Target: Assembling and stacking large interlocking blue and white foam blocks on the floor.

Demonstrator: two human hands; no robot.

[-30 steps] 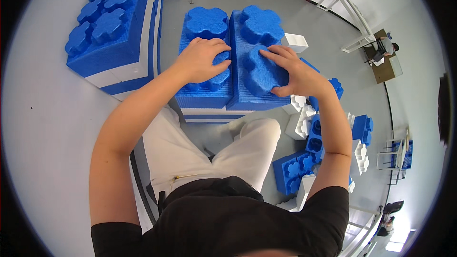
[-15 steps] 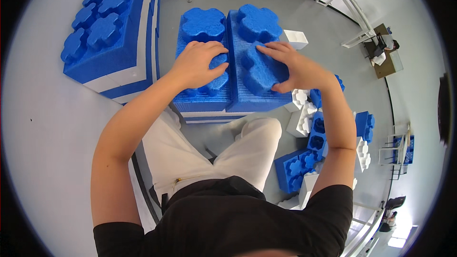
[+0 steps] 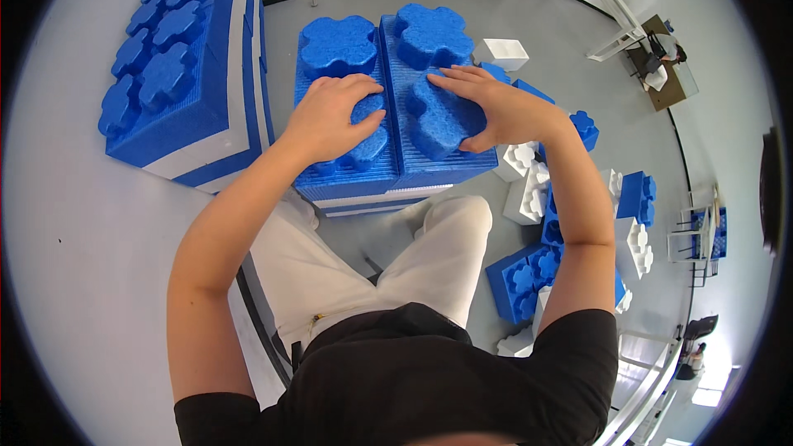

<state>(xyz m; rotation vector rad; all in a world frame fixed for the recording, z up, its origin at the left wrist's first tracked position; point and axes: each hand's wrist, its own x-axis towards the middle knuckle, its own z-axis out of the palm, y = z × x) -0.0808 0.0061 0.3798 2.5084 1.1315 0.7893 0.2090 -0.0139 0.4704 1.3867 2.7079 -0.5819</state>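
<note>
Two large blue foam building blocks stand side by side on top of a blue and white stack in front of me, flower-shaped studs facing up. My left hand point(image 3: 330, 118) curls over the near stud of the left block point(image 3: 343, 183), thumb on one side and fingers across it. On the right block point(image 3: 429, 170), my right hand point(image 3: 505, 107) spans the near stud point(image 3: 442, 120), its fingers at the far side and its thumb at the near side. Both far studs are uncovered. A narrow seam runs between the two blocks. My palms hide parts of the near studs.
A wall of stacked blue and white blocks point(image 3: 186, 128) rises at the left beside a white surface point(image 3: 91, 272). Loose blue blocks point(image 3: 514, 285) and white blocks point(image 3: 634, 244) lie on the floor at the right. Behind them stand a desk point(image 3: 673, 87) and white frames point(image 3: 611, 12).
The whole view has shifted slightly, with the stack now a little further left. My hands keep their places on the two near studs. No block has visibly moved against its neighbour.
</note>
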